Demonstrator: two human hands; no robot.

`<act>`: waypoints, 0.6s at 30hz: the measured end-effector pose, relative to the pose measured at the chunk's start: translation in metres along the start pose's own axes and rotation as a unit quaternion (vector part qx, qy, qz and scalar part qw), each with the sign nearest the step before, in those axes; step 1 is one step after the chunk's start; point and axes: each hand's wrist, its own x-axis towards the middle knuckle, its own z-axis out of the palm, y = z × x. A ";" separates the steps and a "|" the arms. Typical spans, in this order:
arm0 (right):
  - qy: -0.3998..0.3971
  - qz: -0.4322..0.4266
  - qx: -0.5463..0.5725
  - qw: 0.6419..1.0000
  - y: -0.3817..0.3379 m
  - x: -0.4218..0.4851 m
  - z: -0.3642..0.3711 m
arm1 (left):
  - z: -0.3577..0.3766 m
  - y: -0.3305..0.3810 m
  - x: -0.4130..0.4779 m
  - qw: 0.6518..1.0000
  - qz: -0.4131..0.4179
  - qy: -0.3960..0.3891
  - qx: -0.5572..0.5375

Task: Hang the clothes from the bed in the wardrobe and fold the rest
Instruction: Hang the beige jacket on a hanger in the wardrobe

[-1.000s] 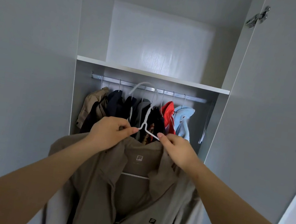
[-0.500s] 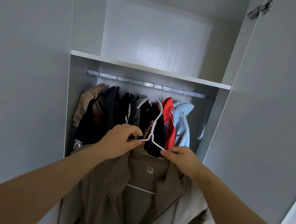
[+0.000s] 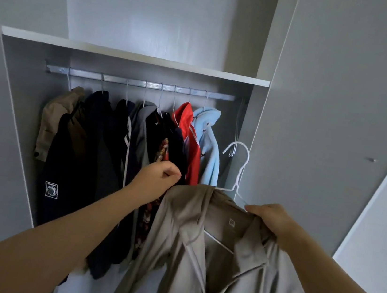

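Your beige collared jacket (image 3: 199, 245) sits on a white wire hanger (image 3: 240, 177), whose hook is below the metal rail (image 3: 134, 82), near its right end. Your right hand (image 3: 269, 217) grips the hanger and collar. Your left hand (image 3: 158, 178) is curled against the dark hanging clothes (image 3: 92, 157); I cannot tell whether it holds anything.

Right hand (image 3: 269, 219) grips the white hanger (image 3: 238, 179) on its right arm, with the beige jacket (image 3: 199, 245) draped on it. The hanger's hook is free, below the rail (image 3: 146, 83) and just beside the light blue hoodie (image 3: 208, 148). Left hand (image 3: 160, 178), fingers curled, is up against the dark hanging clothes (image 3: 97, 158); can't tell if it holds anything.
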 end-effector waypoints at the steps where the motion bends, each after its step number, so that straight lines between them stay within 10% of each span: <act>1: 0.012 0.005 -0.007 1.000 0.003 0.003 -0.003 | 0.007 -0.002 0.006 1.000 -0.008 -0.008 -0.010; 18: 0.062 0.085 0.092 0.990 0.032 0.148 -0.042 | 0.125 -0.026 0.171 0.987 -0.094 -0.056 0.122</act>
